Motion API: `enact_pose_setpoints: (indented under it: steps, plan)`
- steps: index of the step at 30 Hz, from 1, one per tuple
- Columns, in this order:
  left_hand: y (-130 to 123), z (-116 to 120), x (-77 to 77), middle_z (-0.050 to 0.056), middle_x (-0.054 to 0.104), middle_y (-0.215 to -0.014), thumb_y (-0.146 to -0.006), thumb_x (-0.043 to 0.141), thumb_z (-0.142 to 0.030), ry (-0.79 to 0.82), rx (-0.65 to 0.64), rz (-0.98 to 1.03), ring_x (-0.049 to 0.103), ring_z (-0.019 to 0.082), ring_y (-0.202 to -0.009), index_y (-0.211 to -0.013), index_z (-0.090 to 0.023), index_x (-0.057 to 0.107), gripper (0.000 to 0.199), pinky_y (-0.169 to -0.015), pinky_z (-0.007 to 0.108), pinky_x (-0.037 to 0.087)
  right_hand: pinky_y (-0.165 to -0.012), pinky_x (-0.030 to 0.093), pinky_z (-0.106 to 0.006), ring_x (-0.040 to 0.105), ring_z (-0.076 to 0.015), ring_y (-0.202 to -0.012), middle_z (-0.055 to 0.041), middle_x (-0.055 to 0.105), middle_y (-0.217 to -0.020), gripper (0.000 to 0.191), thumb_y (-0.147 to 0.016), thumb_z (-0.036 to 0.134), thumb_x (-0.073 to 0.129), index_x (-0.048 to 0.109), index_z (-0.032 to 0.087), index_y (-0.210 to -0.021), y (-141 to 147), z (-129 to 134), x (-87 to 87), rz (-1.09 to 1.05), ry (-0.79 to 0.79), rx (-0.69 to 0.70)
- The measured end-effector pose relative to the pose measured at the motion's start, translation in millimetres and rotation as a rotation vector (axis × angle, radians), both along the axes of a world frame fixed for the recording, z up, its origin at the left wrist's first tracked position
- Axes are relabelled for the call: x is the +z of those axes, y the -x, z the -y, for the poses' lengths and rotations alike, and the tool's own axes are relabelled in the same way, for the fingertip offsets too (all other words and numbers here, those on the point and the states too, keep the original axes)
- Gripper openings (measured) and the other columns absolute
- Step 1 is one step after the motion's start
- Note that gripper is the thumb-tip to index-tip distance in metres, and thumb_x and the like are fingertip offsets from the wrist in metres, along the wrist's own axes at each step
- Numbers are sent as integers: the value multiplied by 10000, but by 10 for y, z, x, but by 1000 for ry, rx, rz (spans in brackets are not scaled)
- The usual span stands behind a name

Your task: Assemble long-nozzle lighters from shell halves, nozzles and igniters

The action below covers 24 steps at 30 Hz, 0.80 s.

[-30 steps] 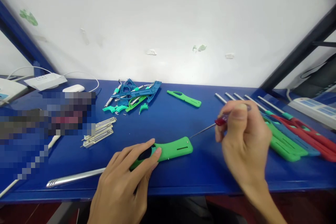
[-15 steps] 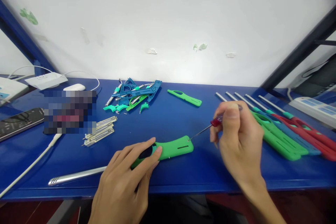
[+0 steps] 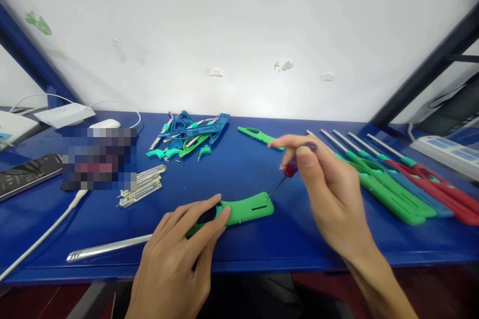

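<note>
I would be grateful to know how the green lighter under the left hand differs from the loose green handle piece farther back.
The green lighter has a long metal tube; the green handle piece shows none. The green lighter is held by the left hand, while the green handle piece lies loose, partly hidden by the right hand. Both are green, with an opening toward one end.

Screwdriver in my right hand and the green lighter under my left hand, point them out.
Screwdriver [image 3: 290, 169], head view: red part of its handle.
Green lighter [image 3: 244, 213], head view: top face of its handle.
</note>
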<state>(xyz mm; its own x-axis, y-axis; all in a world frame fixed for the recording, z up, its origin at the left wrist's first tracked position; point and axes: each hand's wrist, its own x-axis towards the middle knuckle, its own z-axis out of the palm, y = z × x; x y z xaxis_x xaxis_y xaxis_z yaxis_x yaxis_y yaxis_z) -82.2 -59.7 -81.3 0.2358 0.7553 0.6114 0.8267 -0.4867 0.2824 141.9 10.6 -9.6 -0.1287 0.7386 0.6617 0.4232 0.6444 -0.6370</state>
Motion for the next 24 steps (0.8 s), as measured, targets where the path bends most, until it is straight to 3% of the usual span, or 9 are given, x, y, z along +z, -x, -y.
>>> enact_pose_setpoints:
  steps: [4, 8, 12, 14, 16, 18, 20, 21, 24]
  plan:
    - [-8, -12, -2, 20, 684, -1371, -1015, 568, -134, -7, -2, -1, 660, 267, -1158, -1309, -315, 665, 358, -918, 479, 543, -760, 531, -328, 637, -158, -777, 20, 665, -849, 332, -1092, 325, 488, 620, 315, -1396, 28, 6, -12, -96, 61, 79]
    - [-18, -13, -17, 27, 682, -1376, -1009, 561, -107, -3, -14, 6, 657, 270, -1173, -1319, -316, 653, 385, -906, 467, 538, -841, 569, -350, 712, -171, -889, 23, 741, -956, 296, -1064, 226, 541, 688, 363, -1281, 44, 80, -64, -130, -49, 68]
    - [-29, -9, -19, 16, 679, -1378, -1003, 552, -87, 6, -2, -1, 649, 270, -1173, -1316, -326, 653, 406, -923, 480, 530, -1023, 552, -392, 697, -199, -1170, 7, 741, -1261, 325, -1095, 209, 453, 697, 331, -1272, 66, 118, -53, -173, -53, 84]
    - [-31, -11, -16, 15, 674, -1384, -1000, 550, -83, 10, -2, -6, 643, 272, -1177, -1323, -321, 649, 413, -923, 486, 528, -985, 575, -381, 723, -189, -1113, 1, 751, -1226, 317, -1088, 194, 471, 686, 317, -1285, 100, 100, -39, -246, -14, 146]
    - [-33, -16, -16, 13, 671, -1388, -1001, 551, -87, 5, -4, -9, 638, 269, -1184, -1331, -318, 645, 413, -919, 480, 528, -859, 598, -338, 737, -165, -950, 20, 757, -1065, 258, -1020, 163, 615, 698, 317, -1210, 140, 71, -35, -339, -15, 165]
    - [-33, -22, -20, 7, 672, -1387, -1004, 551, -95, -6, -5, -11, 637, 265, -1184, -1330, -321, 644, 407, -918, 473, 528, -731, 571, -289, 679, -140, -814, 49, 712, -901, 229, -908, 130, 765, 720, 306, -1047, 166, 56, -40, -405, -75, 131]
    - [-33, -26, -28, 0, 677, -1380, -1004, 546, -92, -8, 5, -12, 639, 263, -1180, -1323, -330, 646, 410, -924, 475, 523, -708, 546, -278, 635, -135, -805, 39, 690, -880, 175, -894, 144, 784, 747, 289, -983, 167, 68, -45, -361, -117, 81]
    - [-33, -25, -32, -1, 677, -1380, -1005, 545, -92, -7, 10, -13, 640, 264, -1179, -1324, -331, 646, 411, -927, 477, 521, -722, 546, -284, 640, -143, -853, 19, 702, -926, 144, -943, 170, 734, 768, 284, -1025, 158, 82, -45, -306, -112, 60]
    - [-32, -14, -42, 2, 675, -1385, -1004, 543, -93, -7, 11, -17, 639, 265, -1179, -1330, -328, 647, 415, -923, 472, 523, -781, 567, -309, 674, -166, -990, -24, 727, -1097, 302, -1055, 184, 551, 736, 286, -1271, 127, 126, -45, -214, -65, 53]
